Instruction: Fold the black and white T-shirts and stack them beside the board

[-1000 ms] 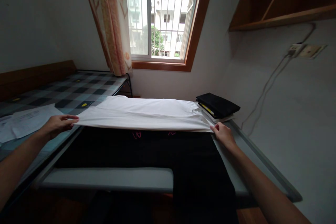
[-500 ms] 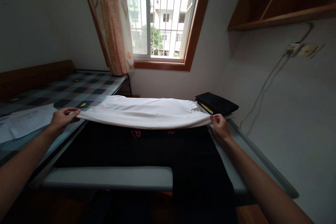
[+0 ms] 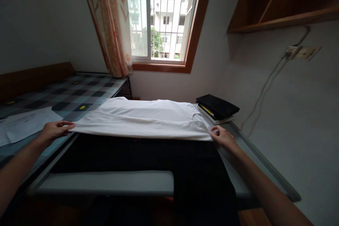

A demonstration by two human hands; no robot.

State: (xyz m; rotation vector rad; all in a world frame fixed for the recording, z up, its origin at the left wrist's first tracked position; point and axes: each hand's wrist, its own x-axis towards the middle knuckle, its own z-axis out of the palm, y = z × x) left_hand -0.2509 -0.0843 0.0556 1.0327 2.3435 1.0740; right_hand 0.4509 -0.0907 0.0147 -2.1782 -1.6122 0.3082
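A white garment, its kind unclear, (image 3: 148, 118) is stretched wide across the far part of the table. At its near left corner, my left hand (image 3: 57, 130) pinches the edge between thumb and fingers. My right hand (image 3: 222, 136) grips the near right corner the same way. Beneath the white cloth lies a black garment (image 3: 132, 157), partly covered. One part of it hangs over the table's front edge at the right. Only a trace of its pink marking shows under the white hem.
A grey-white table (image 3: 106, 182) holds the cloth. Black folders or books (image 3: 217, 106) are stacked at its back right. To the left is a bed with a checked cover (image 3: 97, 93) and papers (image 3: 29, 122). A cable (image 3: 261, 95) hangs down the right wall.
Both hands have come lower and nearer, drawing the white garment's near edge toward me. It lies flatter now and covers most of the pink marking on the black garment.
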